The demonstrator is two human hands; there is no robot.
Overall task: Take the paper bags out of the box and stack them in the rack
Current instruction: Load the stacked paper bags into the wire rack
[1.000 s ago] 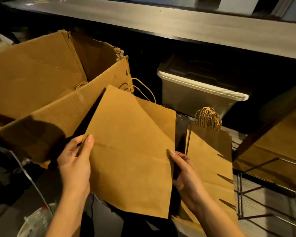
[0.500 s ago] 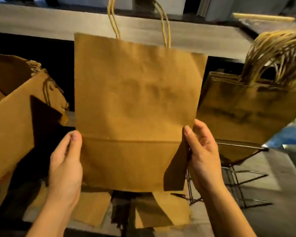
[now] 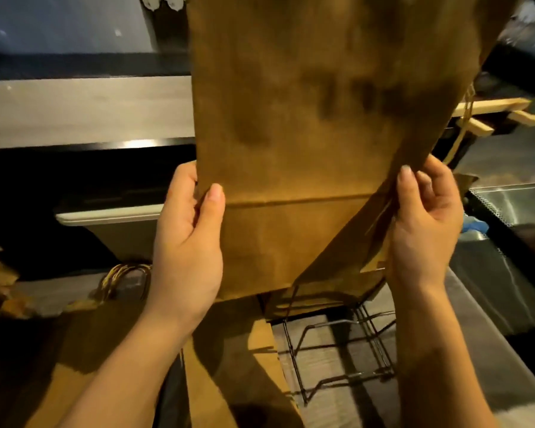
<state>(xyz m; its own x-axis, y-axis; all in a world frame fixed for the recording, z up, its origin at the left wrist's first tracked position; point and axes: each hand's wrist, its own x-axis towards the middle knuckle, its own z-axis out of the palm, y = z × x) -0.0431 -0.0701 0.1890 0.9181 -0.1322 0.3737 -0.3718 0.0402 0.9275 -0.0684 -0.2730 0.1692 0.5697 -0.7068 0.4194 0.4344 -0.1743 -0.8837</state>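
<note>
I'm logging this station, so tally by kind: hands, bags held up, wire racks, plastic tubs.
Hands: 2, left hand and right hand
Paper bag held up: 1
Wire rack: 1
Plastic tub: 1
Total: 5
Loose bags lying below overlap, so uncounted.

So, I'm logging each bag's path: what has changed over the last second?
The paper bag has gone from lying tilted, low beside the box, to upright and raised high over the wire rack. Left hand and right hand took hold of nothing new: each still pinches a lower edge of the bag.
</note>
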